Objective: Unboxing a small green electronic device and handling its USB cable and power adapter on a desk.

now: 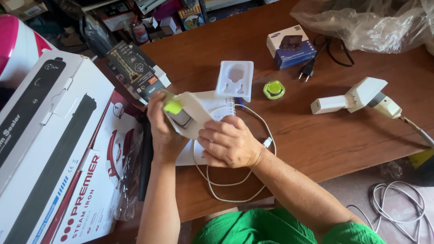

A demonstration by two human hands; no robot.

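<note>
Both hands grip the gadget: left hand (162, 131) clamped behind, right hand (228, 142) fingers curled on its white sleeve (195, 115); sleeve half off; tray (235, 79) at one o'clock; cable (226, 180) loose underneath.

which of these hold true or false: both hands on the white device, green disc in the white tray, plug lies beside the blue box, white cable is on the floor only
1. Both hands hold the white device. True: the left hand and the right hand both grip the white device with a green part.
2. The green disc sits in the white moulded tray. False: the green disc lies on the wooden table, just right of the white moulded tray.
3. A black plug lies beside the blue box. True: the black plug rests right of the blue box.
4. The white cable lies only on the floor. False: a white cable loops on the table under the hands.
</note>
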